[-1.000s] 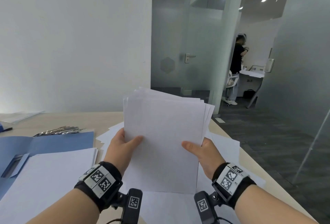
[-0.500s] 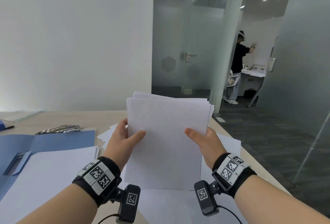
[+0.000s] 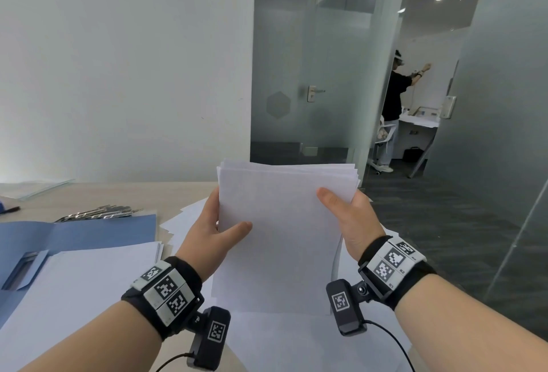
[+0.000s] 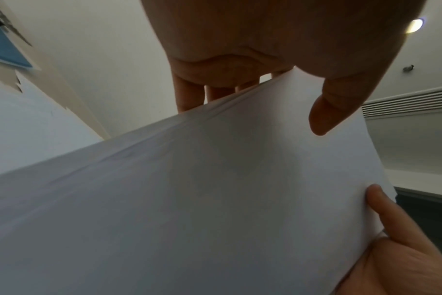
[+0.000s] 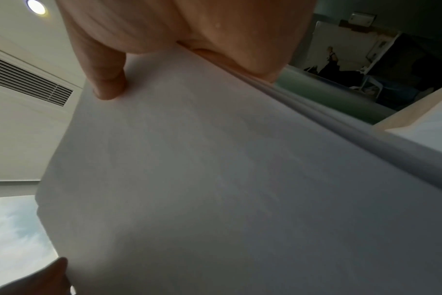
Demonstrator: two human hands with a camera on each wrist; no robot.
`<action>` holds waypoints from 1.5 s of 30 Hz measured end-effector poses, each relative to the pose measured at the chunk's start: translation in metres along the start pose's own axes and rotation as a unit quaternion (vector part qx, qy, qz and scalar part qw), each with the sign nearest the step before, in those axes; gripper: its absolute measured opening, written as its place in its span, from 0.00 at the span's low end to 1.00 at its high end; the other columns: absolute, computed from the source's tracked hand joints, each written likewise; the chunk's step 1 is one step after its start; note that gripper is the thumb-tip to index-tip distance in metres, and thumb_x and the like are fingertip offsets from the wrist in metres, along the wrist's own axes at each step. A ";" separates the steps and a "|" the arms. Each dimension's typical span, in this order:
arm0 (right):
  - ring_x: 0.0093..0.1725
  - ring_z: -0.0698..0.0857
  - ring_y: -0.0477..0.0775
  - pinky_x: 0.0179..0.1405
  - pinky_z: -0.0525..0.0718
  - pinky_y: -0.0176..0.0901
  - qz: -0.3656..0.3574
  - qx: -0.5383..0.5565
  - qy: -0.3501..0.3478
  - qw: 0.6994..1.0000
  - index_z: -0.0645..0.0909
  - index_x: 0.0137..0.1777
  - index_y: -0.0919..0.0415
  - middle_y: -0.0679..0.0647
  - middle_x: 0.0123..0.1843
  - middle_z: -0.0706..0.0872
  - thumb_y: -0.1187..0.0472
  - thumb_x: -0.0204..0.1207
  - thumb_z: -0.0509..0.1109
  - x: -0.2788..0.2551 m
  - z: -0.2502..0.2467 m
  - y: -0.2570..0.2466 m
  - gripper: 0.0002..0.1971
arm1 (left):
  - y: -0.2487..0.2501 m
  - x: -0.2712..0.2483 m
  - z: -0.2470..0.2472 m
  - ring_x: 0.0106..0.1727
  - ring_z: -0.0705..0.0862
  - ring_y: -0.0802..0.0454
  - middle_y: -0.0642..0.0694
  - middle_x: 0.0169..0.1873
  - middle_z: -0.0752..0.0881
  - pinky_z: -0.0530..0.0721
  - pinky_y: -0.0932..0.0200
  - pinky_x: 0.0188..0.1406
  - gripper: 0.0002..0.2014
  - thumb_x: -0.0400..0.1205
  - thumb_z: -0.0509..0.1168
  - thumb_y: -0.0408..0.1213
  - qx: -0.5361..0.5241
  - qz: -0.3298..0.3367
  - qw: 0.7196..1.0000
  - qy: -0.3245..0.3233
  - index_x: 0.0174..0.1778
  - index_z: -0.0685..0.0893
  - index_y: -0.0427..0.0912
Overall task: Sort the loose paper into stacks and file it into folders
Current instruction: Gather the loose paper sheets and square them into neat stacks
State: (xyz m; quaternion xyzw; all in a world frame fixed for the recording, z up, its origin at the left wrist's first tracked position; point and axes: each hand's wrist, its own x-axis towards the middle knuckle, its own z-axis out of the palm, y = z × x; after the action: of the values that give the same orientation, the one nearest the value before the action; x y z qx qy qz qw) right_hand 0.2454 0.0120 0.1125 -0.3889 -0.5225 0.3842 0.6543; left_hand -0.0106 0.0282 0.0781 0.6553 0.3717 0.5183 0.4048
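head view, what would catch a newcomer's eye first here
The sheaf of white paper held upright in the middle of the view stands out first, with the left hand and the right hand gripping its two side edges, thumbs on the front sheet. Next comes the open blue folder at the left of the table, with a flat stack of paper lying on it.

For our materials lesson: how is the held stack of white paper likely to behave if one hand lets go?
The stack of paper, upright between left hand and right hand, would probably flop over: it is thin. Its top edges look uneven, so the loose sheets may well slide apart and fan out. It looks light enough for one hand.
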 end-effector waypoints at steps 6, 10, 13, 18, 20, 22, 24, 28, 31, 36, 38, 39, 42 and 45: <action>0.52 0.93 0.57 0.55 0.89 0.54 0.019 -0.025 0.023 0.999 0.90 0.53 0.59 0.55 0.51 0.95 0.57 0.83 0.71 0.002 0.005 -0.002 0.08 | 0.004 0.011 0.003 0.62 0.89 0.53 0.56 0.60 0.90 0.85 0.39 0.66 0.21 0.81 0.70 0.42 -0.039 -0.001 0.998 0.040 0.70 0.78 0.60; 0.53 0.93 0.57 0.53 0.90 0.50 0.015 -0.040 0.004 0.999 0.90 0.55 0.58 0.55 0.52 0.95 0.53 0.83 0.70 -0.001 0.004 -0.004 0.11 | 0.022 0.021 0.000 0.57 0.91 0.49 0.51 0.55 0.92 0.88 0.44 0.57 0.24 0.76 0.72 0.48 -0.099 -0.003 0.992 0.074 0.69 0.79 0.53; 0.53 0.93 0.56 0.52 0.89 0.48 0.008 -0.041 -0.009 0.999 0.90 0.56 0.58 0.55 0.53 0.94 0.48 0.78 0.71 -0.003 0.005 -0.007 0.16 | 0.043 0.035 -0.004 0.52 0.90 0.53 0.55 0.50 0.91 0.85 0.51 0.52 0.26 0.71 0.72 0.59 -0.123 -0.012 0.986 0.111 0.64 0.82 0.55; 0.55 0.93 0.57 0.57 0.89 0.54 0.008 -0.036 -0.013 0.999 0.89 0.58 0.58 0.55 0.54 0.94 0.47 0.75 0.71 -0.004 0.009 -0.010 0.18 | 0.069 0.056 -0.003 0.42 0.82 0.51 0.52 0.43 0.85 0.77 0.56 0.39 0.14 0.80 0.69 0.53 -0.116 -0.056 0.982 0.135 0.53 0.87 0.47; 0.55 0.93 0.57 0.57 0.88 0.55 0.012 -0.034 -0.007 0.999 0.89 0.58 0.57 0.55 0.54 0.94 0.48 0.77 0.71 -0.004 0.007 -0.009 0.16 | 0.070 0.060 -0.003 0.39 0.81 0.49 0.50 0.40 0.87 0.75 0.57 0.34 0.05 0.84 0.66 0.40 -0.124 -0.063 0.980 0.140 0.49 0.87 0.48; 0.54 0.93 0.56 0.55 0.88 0.52 0.016 -0.038 -0.004 0.999 0.89 0.57 0.57 0.54 0.53 0.94 0.52 0.81 0.70 -0.006 0.006 -0.008 0.12 | 0.069 0.060 -0.004 0.42 0.83 0.46 0.46 0.43 0.93 0.77 0.56 0.39 0.07 0.85 0.62 0.36 -0.146 -0.063 0.977 0.140 0.52 0.86 0.47; 0.53 0.93 0.56 0.53 0.89 0.51 0.021 -0.040 0.000 0.999 0.89 0.56 0.57 0.54 0.53 0.94 0.53 0.83 0.69 -0.006 0.005 -0.008 0.11 | 0.064 0.056 -0.006 0.45 0.84 0.46 0.45 0.47 0.94 0.77 0.51 0.47 0.08 0.86 0.63 0.42 -0.167 -0.049 0.976 0.129 0.58 0.84 0.46; 0.54 0.93 0.58 0.58 0.89 0.56 0.034 -0.041 0.018 0.998 0.89 0.56 0.59 0.56 0.53 0.94 0.53 0.84 0.68 -0.006 0.005 -0.008 0.12 | 0.044 0.042 -0.008 0.43 0.88 0.51 0.50 0.46 0.91 0.84 0.53 0.47 0.16 0.82 0.72 0.50 -0.145 -0.030 0.986 0.078 0.62 0.84 0.47; 0.56 0.93 0.61 0.59 0.88 0.57 0.048 -0.037 0.028 0.998 0.89 0.58 0.60 0.58 0.54 0.94 0.52 0.85 0.67 -0.007 0.006 -0.009 0.14 | 0.022 0.029 -0.008 0.54 0.92 0.45 0.45 0.54 0.93 0.88 0.51 0.51 0.20 0.78 0.76 0.46 -0.144 -0.066 0.987 0.016 0.64 0.86 0.43; 0.57 0.91 0.66 0.64 0.86 0.63 0.033 -0.037 0.029 0.998 0.88 0.60 0.66 0.66 0.56 0.92 0.44 0.85 0.66 -0.007 0.006 -0.014 0.24 | -0.011 0.015 -0.002 0.55 0.92 0.40 0.42 0.53 0.94 0.87 0.44 0.56 0.29 0.64 0.81 0.61 -0.130 -0.096 0.987 0.020 0.54 0.92 0.45; 0.52 0.89 0.72 0.59 0.85 0.63 0.007 -0.037 0.043 0.998 0.81 0.59 0.77 0.75 0.56 0.88 0.33 0.78 0.69 -0.003 0.007 -0.020 0.39 | -0.015 0.014 0.000 0.54 0.92 0.39 0.40 0.52 0.93 0.88 0.41 0.57 0.29 0.64 0.81 0.60 -0.135 -0.095 0.986 0.030 0.53 0.92 0.43; 0.46 0.86 0.69 0.52 0.83 0.58 -0.005 -0.041 0.046 0.998 0.77 0.58 0.80 0.77 0.50 0.86 0.31 0.75 0.68 -0.001 0.008 -0.025 0.43 | -0.016 0.014 0.001 0.54 0.92 0.38 0.40 0.52 0.93 0.88 0.41 0.58 0.26 0.67 0.79 0.57 -0.139 -0.094 0.985 0.033 0.54 0.91 0.42; 0.37 0.74 0.60 0.36 0.69 0.46 -0.019 -0.044 0.065 0.997 0.75 0.47 0.79 0.64 0.38 0.76 0.38 0.77 0.66 0.009 0.009 -0.033 0.35 | -0.014 0.014 0.004 0.55 0.92 0.40 0.41 0.54 0.93 0.87 0.44 0.58 0.22 0.72 0.76 0.48 -0.156 -0.093 0.983 0.027 0.60 0.89 0.41; 0.34 0.82 0.53 0.28 0.73 0.37 -0.001 -0.062 0.094 0.994 0.86 0.40 0.67 0.57 0.36 0.85 0.53 0.83 0.63 0.017 0.011 -0.036 0.19 | -0.017 0.012 0.005 0.56 0.92 0.41 0.42 0.54 0.93 0.87 0.44 0.59 0.20 0.73 0.77 0.45 -0.155 -0.094 0.983 0.020 0.61 0.89 0.42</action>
State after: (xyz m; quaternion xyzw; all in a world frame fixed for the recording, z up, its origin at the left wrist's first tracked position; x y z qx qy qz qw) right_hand 0.2411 0.0143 0.1539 -0.4628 -0.4817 0.3124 0.6754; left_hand -0.0048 0.0450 0.0666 0.5364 0.3552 0.5418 0.5409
